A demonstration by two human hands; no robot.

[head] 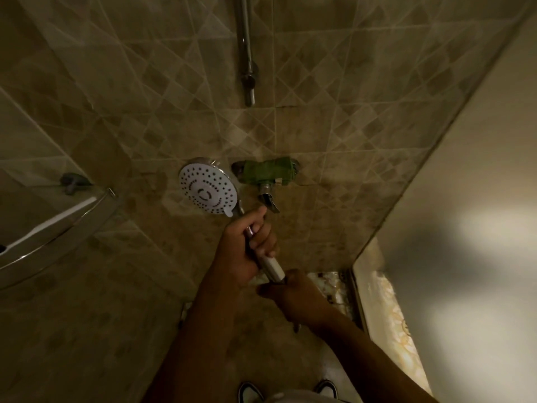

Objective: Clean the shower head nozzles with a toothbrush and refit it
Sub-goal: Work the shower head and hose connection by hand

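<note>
The shower head [207,189] is round and white, with several dark nozzle holes, and its face is turned towards me in front of the tiled wall. My left hand [247,242] grips its chrome handle [271,264] just below the head. Right under the handle's lower end, my right hand [293,298] is curled around something; what it holds there is hidden in the dim light. A white toothbrush [52,221] lies on the glass corner shelf [66,237] at the left.
A chrome mixer tap [268,197] wrapped in green [266,171] sticks out of the wall right of the shower head. A chrome riser rail [245,50] runs up the wall above it. A plain wall [465,199] closes the right side. My shoes [250,392] stand below.
</note>
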